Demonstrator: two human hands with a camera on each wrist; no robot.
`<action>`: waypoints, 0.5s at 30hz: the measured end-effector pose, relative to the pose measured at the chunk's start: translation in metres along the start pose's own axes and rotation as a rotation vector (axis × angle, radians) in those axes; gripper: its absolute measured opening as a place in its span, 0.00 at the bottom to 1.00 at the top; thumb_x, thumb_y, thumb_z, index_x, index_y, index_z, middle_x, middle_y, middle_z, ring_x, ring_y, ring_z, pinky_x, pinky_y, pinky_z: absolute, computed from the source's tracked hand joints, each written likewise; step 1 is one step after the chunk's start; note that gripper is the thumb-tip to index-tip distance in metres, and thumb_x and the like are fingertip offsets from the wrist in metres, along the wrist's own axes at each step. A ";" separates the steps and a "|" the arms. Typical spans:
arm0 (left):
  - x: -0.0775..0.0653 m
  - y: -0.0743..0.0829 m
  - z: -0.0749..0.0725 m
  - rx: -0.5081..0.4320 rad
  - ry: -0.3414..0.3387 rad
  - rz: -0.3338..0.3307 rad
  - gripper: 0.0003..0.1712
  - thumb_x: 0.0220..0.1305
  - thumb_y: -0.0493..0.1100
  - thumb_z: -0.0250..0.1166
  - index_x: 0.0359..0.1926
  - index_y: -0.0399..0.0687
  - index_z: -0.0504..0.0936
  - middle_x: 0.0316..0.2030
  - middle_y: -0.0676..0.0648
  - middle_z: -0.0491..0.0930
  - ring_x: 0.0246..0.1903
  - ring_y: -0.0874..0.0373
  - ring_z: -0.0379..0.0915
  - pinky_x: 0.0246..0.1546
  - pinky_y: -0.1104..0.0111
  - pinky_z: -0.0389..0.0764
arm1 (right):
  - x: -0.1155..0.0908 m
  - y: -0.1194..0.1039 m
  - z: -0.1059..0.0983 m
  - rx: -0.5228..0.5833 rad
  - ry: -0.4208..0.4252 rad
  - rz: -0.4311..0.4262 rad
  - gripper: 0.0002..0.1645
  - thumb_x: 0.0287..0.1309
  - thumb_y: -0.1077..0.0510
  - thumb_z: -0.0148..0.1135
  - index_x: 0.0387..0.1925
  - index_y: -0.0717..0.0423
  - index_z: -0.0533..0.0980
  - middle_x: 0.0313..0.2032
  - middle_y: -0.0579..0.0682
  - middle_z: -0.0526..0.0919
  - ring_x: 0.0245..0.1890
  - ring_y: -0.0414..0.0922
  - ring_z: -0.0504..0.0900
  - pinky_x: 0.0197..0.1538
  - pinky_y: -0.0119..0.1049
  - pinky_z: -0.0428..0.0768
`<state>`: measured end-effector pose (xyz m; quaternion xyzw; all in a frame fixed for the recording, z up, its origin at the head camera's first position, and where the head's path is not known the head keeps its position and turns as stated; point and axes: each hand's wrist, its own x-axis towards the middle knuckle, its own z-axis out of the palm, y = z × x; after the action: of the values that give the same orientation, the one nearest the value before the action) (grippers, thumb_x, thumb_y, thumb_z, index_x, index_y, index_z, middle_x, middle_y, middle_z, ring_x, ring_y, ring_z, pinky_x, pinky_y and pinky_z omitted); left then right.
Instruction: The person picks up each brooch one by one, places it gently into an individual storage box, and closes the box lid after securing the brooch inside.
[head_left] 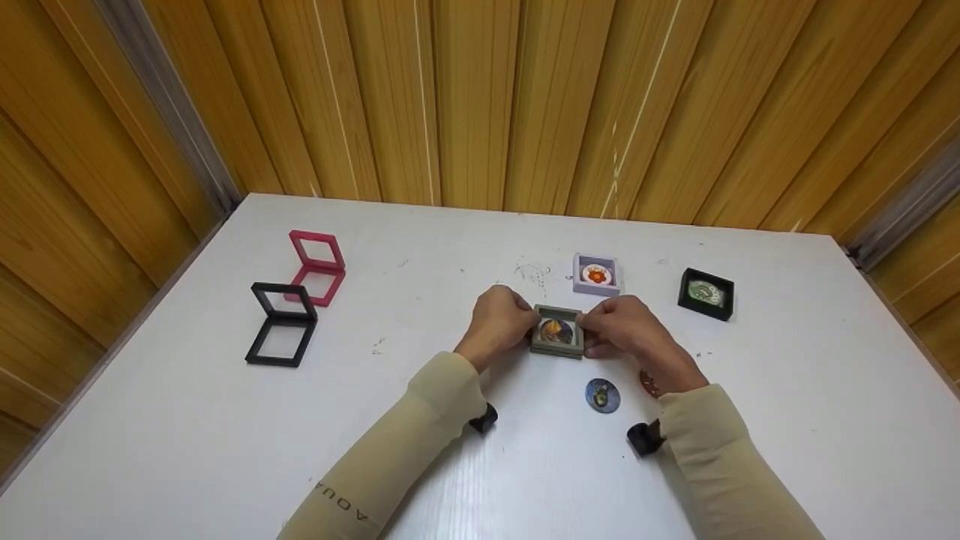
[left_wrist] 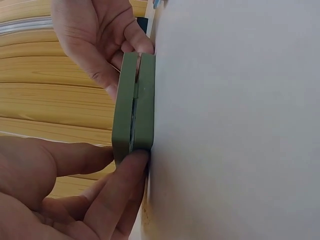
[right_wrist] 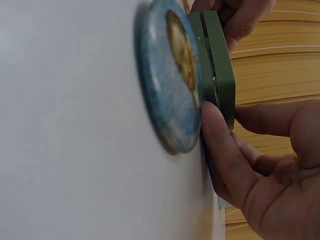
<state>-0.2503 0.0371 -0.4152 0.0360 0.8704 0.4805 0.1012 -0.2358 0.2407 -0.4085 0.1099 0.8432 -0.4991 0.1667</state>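
A square olive-green display frame (head_left: 557,351), its two halves folded nearly together with a thin gap along the side, sits on the table between both hands. A round picture badge (head_left: 556,331) shows through its window. My left hand (head_left: 499,322) pinches the frame's left side, thumb above and fingers low beside the table. On the opposite side my right hand (head_left: 626,330) pinches it the same way, as the right wrist view also shows. Close in front lies a round blue badge (right_wrist: 172,80). A brownish-red badge (head_left: 649,383) is partly hidden under the right forearm.
Two open hinged frames, one pink (head_left: 318,265) and one black (head_left: 277,343), stand at the left. Behind the hands is a lilac frame (head_left: 576,276) with a red-and-white badge; a black frame (head_left: 706,315) with a green badge lies at the right. A wooden wall (head_left: 472,97) rises behind the table.
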 end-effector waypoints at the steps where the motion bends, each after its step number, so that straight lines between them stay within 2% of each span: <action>1: 0.000 0.000 0.000 0.000 -0.001 0.004 0.05 0.69 0.34 0.69 0.39 0.34 0.89 0.29 0.48 0.85 0.28 0.59 0.84 0.30 0.72 0.83 | 0.000 0.000 0.000 -0.005 -0.001 -0.005 0.18 0.75 0.57 0.63 0.53 0.71 0.81 0.35 0.55 0.85 0.29 0.40 0.85 0.35 0.30 0.86; 7: 0.002 0.000 0.001 0.000 -0.008 0.016 0.05 0.68 0.33 0.70 0.37 0.33 0.90 0.27 0.48 0.86 0.27 0.58 0.85 0.29 0.72 0.84 | 0.000 0.000 -0.001 -0.035 0.000 -0.025 0.18 0.75 0.57 0.63 0.52 0.71 0.81 0.35 0.55 0.86 0.30 0.39 0.84 0.35 0.29 0.85; 15: 0.002 0.000 0.001 -0.003 -0.006 0.000 0.04 0.68 0.34 0.71 0.38 0.35 0.90 0.28 0.48 0.86 0.28 0.59 0.85 0.30 0.72 0.84 | 0.001 0.000 -0.001 -0.022 -0.005 0.000 0.17 0.75 0.57 0.64 0.51 0.70 0.81 0.35 0.55 0.85 0.29 0.40 0.85 0.36 0.30 0.85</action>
<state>-0.2516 0.0382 -0.4159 0.0373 0.8694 0.4817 0.1036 -0.2367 0.2413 -0.4082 0.1068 0.8482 -0.4902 0.1699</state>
